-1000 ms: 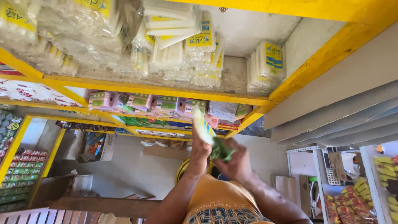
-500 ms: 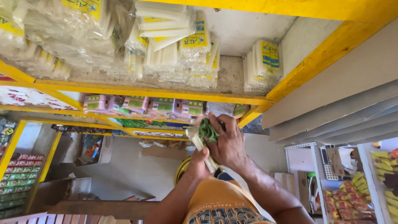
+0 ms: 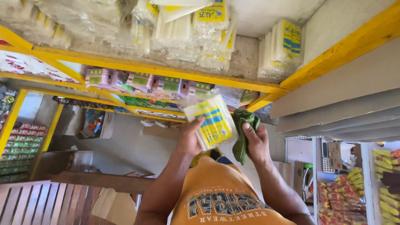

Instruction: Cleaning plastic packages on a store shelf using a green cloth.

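Note:
My left hand (image 3: 191, 139) grips a clear packet of white sticks with a yellow and blue label (image 3: 211, 121), its flat face turned toward me. Just to the right, my right hand (image 3: 256, 143) is closed on a crumpled green cloth (image 3: 243, 133) that touches the packet's right edge. Both hands are raised in front of the yellow shelf rail (image 3: 166, 73). My orange printed shirt (image 3: 221, 196) fills the lower middle.
Yellow-framed shelves carry more packets of white sticks (image 3: 285, 50) on top, small pink and green boxes (image 3: 141, 81) below, and stacked tins (image 3: 18, 141) at left. A white wire rack with snack packs (image 3: 341, 191) stands at right. Wooden slats (image 3: 46, 204) lie lower left.
The packet has turned from edge-on to face me and dropped slightly. The green cloth has slid off its front to its right side.

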